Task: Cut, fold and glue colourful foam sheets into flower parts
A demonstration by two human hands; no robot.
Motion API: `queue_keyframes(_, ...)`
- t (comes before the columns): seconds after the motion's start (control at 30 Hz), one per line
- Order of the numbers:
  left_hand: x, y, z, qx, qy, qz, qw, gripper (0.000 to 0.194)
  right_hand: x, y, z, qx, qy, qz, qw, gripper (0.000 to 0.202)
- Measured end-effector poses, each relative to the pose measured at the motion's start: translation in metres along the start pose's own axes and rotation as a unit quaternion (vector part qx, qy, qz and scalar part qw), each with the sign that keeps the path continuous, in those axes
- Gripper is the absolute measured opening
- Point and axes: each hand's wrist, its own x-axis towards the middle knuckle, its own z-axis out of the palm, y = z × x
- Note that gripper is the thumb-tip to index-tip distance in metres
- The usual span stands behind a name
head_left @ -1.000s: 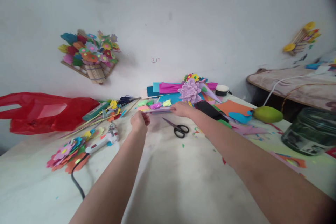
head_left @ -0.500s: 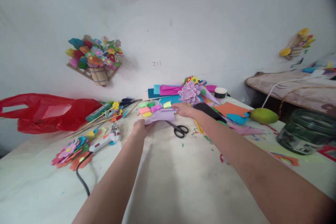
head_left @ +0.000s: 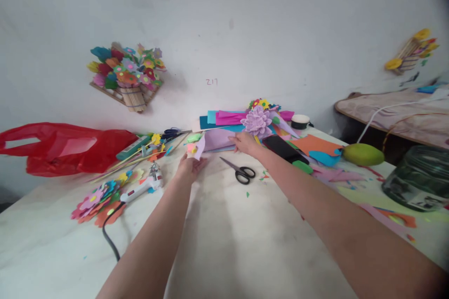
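A lilac sheet [head_left: 218, 140] is raised at the middle of the table, bent up at its left end. My right hand [head_left: 244, 143] pinches its right edge. My left hand [head_left: 191, 167] is at the sheet's lower left corner, fingers closed on it. Behind and left of the sheet lie small bright pieces, a green one [head_left: 193, 138] among them; the sheet hides the others. Black-handled scissors [head_left: 242, 173] lie just in front, blades pointing to the back left.
On the left are a red bag [head_left: 80, 149], a glue gun [head_left: 142, 189] with its cord and foam flowers [head_left: 93, 201]. On the right are a black phone [head_left: 284, 148], orange foam [head_left: 319, 145], a green fruit [head_left: 364, 154] and a glass jar [head_left: 417, 180].
The lilac sheet has been lifted and tilted up, now covering most of the small bright pieces. Both hands stay at its ends. The view has shifted slightly.
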Motion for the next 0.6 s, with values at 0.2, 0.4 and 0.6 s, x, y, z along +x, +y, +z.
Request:
queue_keyframes(0.2,0.008,0.0,0.005,0.023,-0.032,0.023,0.999,0.071,0.014,-0.006,-0.018,0.247,0.138,0.043,0.958,0.025)
queue_keyframes(0.4,0.01,0.001,0.005,0.1,0.003,0.098,0.99,0.058,0.011,-0.017,-0.037,0.314,0.238,0.085,0.915,0.031)
queue_keyframes(0.6,0.022,-0.001,0.003,0.196,-0.012,0.132,0.972,0.055,0.006,-0.014,-0.025,0.316,0.29,0.075,0.9,0.031)
